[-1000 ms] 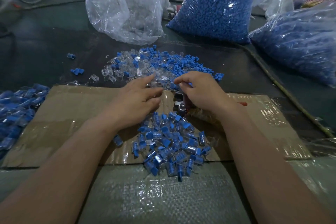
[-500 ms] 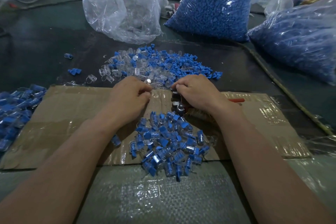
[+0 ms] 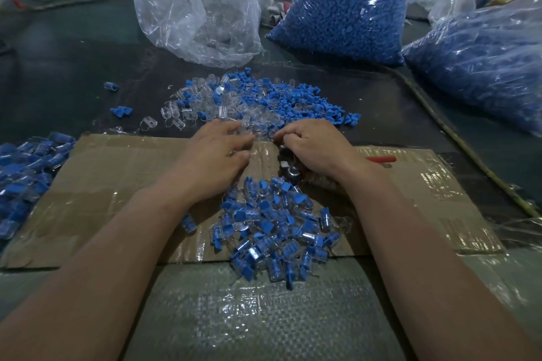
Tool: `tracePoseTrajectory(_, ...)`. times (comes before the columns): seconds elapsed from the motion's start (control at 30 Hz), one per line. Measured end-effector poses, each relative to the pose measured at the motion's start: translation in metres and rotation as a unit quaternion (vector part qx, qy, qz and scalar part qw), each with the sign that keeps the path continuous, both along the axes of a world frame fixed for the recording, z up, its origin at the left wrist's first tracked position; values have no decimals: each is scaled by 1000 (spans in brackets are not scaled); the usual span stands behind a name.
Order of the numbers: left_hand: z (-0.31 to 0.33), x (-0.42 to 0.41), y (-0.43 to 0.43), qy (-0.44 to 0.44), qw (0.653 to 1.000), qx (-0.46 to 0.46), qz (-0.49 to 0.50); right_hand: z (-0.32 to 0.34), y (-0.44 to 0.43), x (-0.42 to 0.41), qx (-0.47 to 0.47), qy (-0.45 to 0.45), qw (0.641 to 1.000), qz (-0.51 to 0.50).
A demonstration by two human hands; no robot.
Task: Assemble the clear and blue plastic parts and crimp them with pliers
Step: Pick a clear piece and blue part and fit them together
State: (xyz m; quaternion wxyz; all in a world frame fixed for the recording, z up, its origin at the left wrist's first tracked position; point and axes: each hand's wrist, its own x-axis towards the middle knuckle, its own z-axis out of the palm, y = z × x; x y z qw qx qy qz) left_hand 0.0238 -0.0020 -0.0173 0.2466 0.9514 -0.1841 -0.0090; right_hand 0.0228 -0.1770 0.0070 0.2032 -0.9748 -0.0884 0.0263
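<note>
Left hand [image 3: 218, 152] uncurled; right [image 3: 315, 149] on pliers [image 3: 289, 171]

The single view came from a wide-angle camera on the person's head, facing forward and steeply down. Both forearms ran in from the lower corners, and the left hand [image 3: 218, 152] and right hand [image 3: 313, 146] sat close to the lens, just above mid-frame. From this angle the right hand covered most of the pliers [image 3: 289, 170]. The cardboard sheet [image 3: 117, 184] spread under and nearer than the hands, its edges bowed by the lens. Well beyond the fingertips, the top edge cut off the clear bag [image 3: 199, 6] and blue bag [image 3: 343, 6].
</note>
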Motion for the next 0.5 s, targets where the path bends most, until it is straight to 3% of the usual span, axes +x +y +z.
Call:
tracePoseTrajectory(0.2,4,-3,0,-54,993,-91,55,-2,-4,0,71,-58,995,-32)
tracePoseTrajectory(0.37,9,-8,3,-85,966,-209,129,0,-5,-5,130,-126,982,-56)
tracePoseTrajectory(0.5,12,-7,5,-51,947,-286,138,4,-6,-10,183,-133,972,-64)
